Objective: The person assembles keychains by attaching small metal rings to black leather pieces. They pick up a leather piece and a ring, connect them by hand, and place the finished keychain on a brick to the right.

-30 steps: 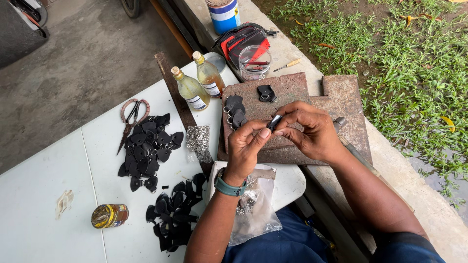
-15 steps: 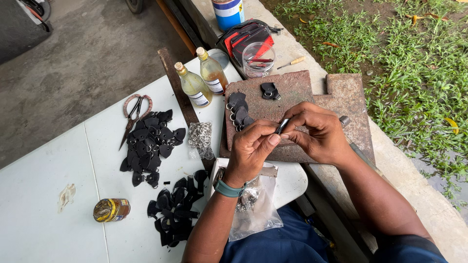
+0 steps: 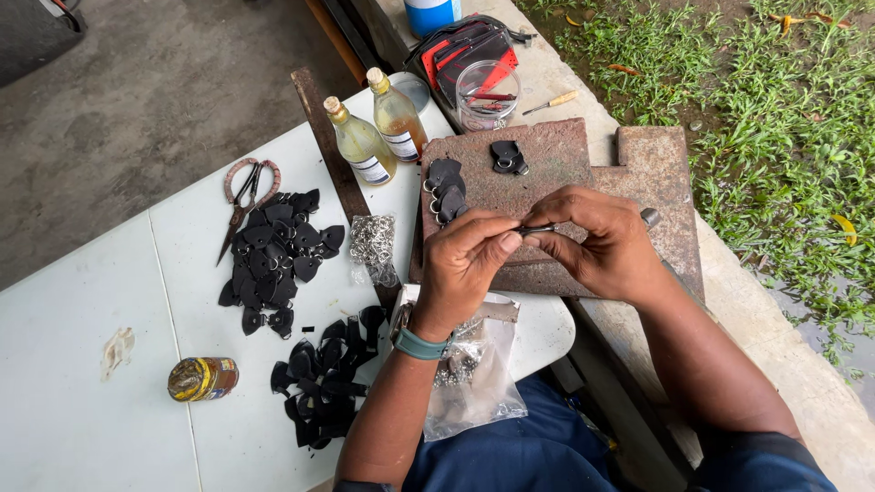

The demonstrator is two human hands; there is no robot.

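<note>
My left hand (image 3: 463, 264) and my right hand (image 3: 602, 239) meet over a rusty metal block (image 3: 565, 178). Between their fingertips they pinch a small dark piece with a metal ring (image 3: 536, 229); both hands grip it. A hammer head (image 3: 649, 217) peeks out from behind my right hand. On the block's far side lie a few finished black leather tabs with rings (image 3: 445, 187) and one more tab (image 3: 508, 157). A clear plastic bag of metal parts (image 3: 474, 374) rests near my left wrist.
On the white table (image 3: 82, 428) lie two piles of black leather pieces (image 3: 278, 260) (image 3: 328, 383), scissors (image 3: 244, 196), a heap of metal rings (image 3: 372, 241), two glass bottles (image 3: 360, 144) (image 3: 398, 114), a small tin (image 3: 202, 379). A clear cup (image 3: 487, 93) and screwdriver (image 3: 551, 101) sit beyond.
The two hands have shifted slightly, with fingers working the small piece between them. Everything on the table stays where it was.
</note>
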